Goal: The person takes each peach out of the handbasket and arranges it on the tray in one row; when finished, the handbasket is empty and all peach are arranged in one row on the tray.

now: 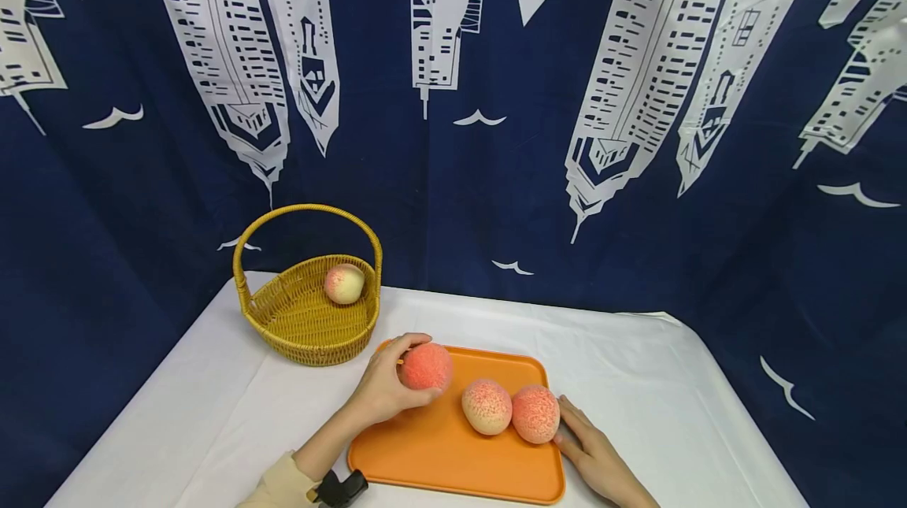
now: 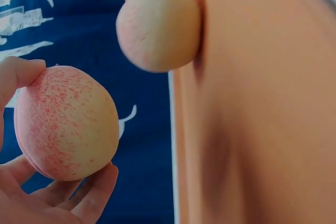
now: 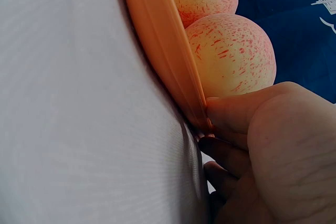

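My left hand (image 1: 386,386) grips a peach (image 1: 427,367) with its thumb on one side and fingers on the other. In the left wrist view this peach (image 2: 68,124) shows pink fading to cream, held up off the orange tray (image 2: 268,103). Two more peaches, one paler (image 1: 486,407) and one redder (image 1: 535,414), sit side by side on the right half of the tray (image 1: 453,469). At the tray's right edge, my right hand (image 1: 591,449) pinches the rim, thumb (image 3: 228,111) against it and fingers below, close beside the redder peach.
A yellow wicker basket (image 1: 312,354) with a tall arched handle stands at the back left, one peach (image 1: 344,284) inside. White cloth (image 1: 638,366) covers the table. Behind it hangs a dark blue curtain (image 1: 468,201) printed with white buildings.
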Action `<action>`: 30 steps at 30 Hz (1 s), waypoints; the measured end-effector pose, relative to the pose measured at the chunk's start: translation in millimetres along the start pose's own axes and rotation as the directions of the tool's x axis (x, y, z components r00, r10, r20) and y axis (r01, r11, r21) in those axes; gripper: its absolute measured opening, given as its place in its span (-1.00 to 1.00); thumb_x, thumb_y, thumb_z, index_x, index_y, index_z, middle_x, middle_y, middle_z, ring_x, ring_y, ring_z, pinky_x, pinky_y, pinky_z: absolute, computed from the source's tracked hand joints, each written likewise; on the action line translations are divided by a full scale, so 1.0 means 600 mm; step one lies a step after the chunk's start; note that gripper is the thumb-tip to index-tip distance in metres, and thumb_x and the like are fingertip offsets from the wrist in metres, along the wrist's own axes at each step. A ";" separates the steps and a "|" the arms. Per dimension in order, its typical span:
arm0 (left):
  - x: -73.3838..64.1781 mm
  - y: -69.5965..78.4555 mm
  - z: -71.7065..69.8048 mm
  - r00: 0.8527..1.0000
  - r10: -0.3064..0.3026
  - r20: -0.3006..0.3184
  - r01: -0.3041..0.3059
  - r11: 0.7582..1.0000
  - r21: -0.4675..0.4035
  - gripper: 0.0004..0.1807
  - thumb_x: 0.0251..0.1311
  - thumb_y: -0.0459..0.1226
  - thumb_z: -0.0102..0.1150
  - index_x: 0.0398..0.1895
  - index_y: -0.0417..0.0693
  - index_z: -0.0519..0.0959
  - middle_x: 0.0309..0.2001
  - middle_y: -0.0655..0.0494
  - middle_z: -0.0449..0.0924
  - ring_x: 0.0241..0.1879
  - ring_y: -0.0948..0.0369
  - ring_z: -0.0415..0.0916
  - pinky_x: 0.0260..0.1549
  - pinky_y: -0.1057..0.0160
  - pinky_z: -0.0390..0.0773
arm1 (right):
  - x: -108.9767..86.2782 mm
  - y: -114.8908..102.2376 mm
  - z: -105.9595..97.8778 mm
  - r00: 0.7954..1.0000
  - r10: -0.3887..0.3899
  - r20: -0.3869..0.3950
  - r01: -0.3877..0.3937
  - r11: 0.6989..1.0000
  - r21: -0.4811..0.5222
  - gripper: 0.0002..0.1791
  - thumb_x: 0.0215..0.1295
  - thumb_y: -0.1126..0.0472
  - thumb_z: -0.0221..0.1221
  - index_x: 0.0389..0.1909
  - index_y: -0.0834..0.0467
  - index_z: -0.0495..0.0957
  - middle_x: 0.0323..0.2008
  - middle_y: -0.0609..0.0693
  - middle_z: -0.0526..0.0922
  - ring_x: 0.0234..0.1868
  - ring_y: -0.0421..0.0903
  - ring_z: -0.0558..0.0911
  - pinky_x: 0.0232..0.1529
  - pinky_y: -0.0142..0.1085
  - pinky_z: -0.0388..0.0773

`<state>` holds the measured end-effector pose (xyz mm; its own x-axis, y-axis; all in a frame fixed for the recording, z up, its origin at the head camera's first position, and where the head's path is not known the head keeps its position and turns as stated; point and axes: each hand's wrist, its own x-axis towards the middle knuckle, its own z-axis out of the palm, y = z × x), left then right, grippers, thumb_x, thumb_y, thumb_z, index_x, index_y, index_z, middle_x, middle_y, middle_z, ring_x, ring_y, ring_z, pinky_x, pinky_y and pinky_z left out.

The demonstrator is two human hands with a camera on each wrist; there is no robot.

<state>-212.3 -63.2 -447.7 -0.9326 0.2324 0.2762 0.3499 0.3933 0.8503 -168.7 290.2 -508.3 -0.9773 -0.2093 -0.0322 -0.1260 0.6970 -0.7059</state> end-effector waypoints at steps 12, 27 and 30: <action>-0.014 -0.023 0.038 0.996 -0.004 0.092 0.005 1.000 -0.007 -0.30 -0.20 -0.06 0.56 0.09 0.05 0.50 0.03 0.13 0.57 -0.13 0.20 0.49 -0.18 0.27 0.53 | 0.001 -0.001 0.000 1.000 0.004 0.009 -0.004 1.000 0.006 -0.34 0.46 0.01 0.02 0.45 0.26 0.18 0.49 0.29 0.07 0.50 0.30 0.02 0.39 0.31 -0.04; -0.016 -0.043 0.055 0.988 -0.081 0.128 0.078 0.997 0.026 -0.26 -0.21 -0.03 0.55 0.12 -0.02 0.50 0.07 0.04 0.57 0.00 0.07 0.47 -0.08 0.06 0.55 | 0.000 -0.005 0.000 1.000 -0.006 -0.010 0.005 0.998 -0.065 -0.34 0.45 0.00 0.03 0.42 0.29 0.23 0.47 0.26 0.15 0.50 0.20 0.11 0.41 0.19 0.07; -0.015 -0.045 0.056 0.987 -0.097 0.127 0.091 0.995 0.046 -0.25 -0.20 -0.03 0.55 0.14 0.00 0.50 0.08 0.03 0.57 0.05 0.01 0.44 -0.04 -0.03 0.53 | 0.001 -0.005 0.001 1.000 -0.006 -0.013 0.005 0.997 -0.077 -0.34 0.45 -0.01 0.03 0.42 0.29 0.23 0.47 0.25 0.16 0.50 0.18 0.12 0.41 0.19 0.08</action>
<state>-210.6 -46.1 -488.1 -0.9431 0.3044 0.1335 0.2668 0.4537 0.8503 -168.7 287.7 -506.4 -0.9787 -0.2043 -0.0187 -0.1434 0.7466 -0.6497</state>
